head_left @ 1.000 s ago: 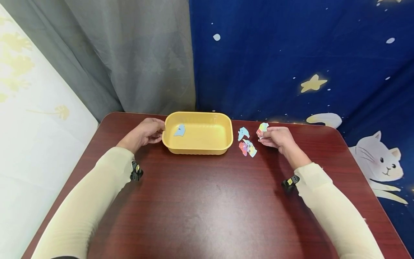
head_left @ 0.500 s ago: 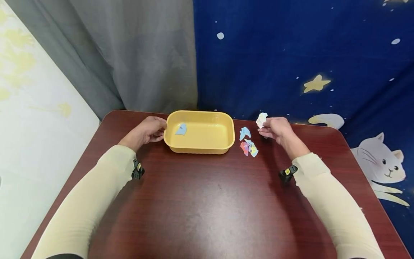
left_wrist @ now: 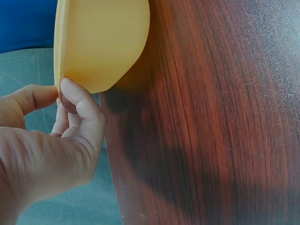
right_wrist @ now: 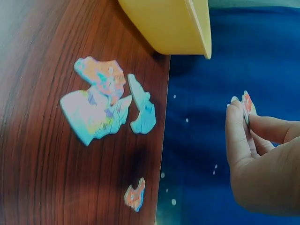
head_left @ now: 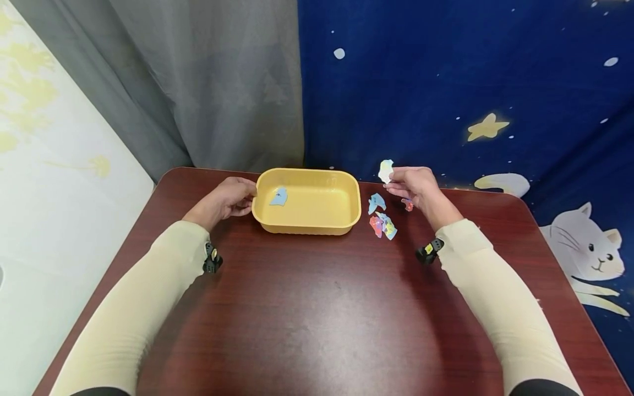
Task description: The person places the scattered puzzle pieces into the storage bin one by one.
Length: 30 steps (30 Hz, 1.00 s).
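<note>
My left hand (head_left: pixel 233 197) pinches the left rim of a yellow plastic bin (head_left: pixel 307 230) between thumb and fingers; the left wrist view shows the bin's end wall (left_wrist: pixel 105 44) beside the fingertips. Inside the bin, toward its left end, lies a light blue puzzle piece (head_left: pixel 279 197). My right hand (head_left: pixel 417 184) holds a pale puzzle piece (head_left: pixel 384 171) in a pinch, raised above the table's back edge. Below it on the table are a light blue piece (right_wrist: pixel 146 119), a red piece (right_wrist: pixel 110 77) touching a yellow-and-blue piece (right_wrist: pixel 86 117), and a small red piece (right_wrist: pixel 135 196).
The dark red-brown table (head_left: pixel 317 308) spreads out in front of the bin. Behind its back edge hang a grey curtain (head_left: pixel 238 99) and a navy star-patterned curtain (head_left: pixel 396 99). A white patterned surface (head_left: pixel 64 192) runs along the left side.
My right hand has lifted the puzzle piece and moved it up and left. A small red piece shows on the table beneath that hand. My left hand keeps its hold on the rim.
</note>
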Each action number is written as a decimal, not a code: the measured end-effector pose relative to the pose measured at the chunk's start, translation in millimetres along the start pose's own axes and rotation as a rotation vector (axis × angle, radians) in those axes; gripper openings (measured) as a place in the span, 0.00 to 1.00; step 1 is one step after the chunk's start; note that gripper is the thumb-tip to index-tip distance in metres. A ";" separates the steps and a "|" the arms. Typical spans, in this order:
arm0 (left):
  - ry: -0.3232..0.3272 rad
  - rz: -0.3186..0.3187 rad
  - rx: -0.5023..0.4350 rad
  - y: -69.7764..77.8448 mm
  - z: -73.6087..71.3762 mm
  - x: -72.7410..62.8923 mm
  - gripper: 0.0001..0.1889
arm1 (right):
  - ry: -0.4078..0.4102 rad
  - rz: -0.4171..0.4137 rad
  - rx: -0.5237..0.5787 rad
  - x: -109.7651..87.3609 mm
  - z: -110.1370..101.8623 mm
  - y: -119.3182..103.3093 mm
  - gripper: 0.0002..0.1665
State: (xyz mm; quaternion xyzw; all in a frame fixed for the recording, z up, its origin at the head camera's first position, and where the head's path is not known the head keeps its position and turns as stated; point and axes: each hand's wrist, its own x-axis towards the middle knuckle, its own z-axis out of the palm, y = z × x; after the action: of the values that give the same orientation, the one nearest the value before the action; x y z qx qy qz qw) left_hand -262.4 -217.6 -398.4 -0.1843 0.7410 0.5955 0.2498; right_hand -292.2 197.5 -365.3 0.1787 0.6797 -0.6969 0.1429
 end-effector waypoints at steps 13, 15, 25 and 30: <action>-0.010 0.006 0.001 -0.5 -0.7 0.6 0.21 | -0.029 0.019 -0.033 6.1 33.8 0.7 0.21; -0.007 0.010 0.010 -1.0 -0.9 1.1 0.20 | -0.042 0.023 -0.039 6.4 39.2 0.5 0.21; 0.005 0.021 0.025 -1.9 0.2 -0.3 0.19 | -0.076 0.021 -0.081 8.2 66.3 3.5 0.18; 0.016 0.016 0.029 -1.6 0.8 -0.2 0.19 | -0.099 0.022 -0.087 9.4 79.3 6.9 0.17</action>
State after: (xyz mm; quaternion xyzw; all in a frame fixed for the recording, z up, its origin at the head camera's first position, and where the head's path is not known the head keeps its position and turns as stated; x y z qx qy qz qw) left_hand -261.2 -217.2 -399.7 -0.1792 0.7530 0.5852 0.2417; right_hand -301.9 118.5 -374.7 0.1453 0.6994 -0.6730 0.1917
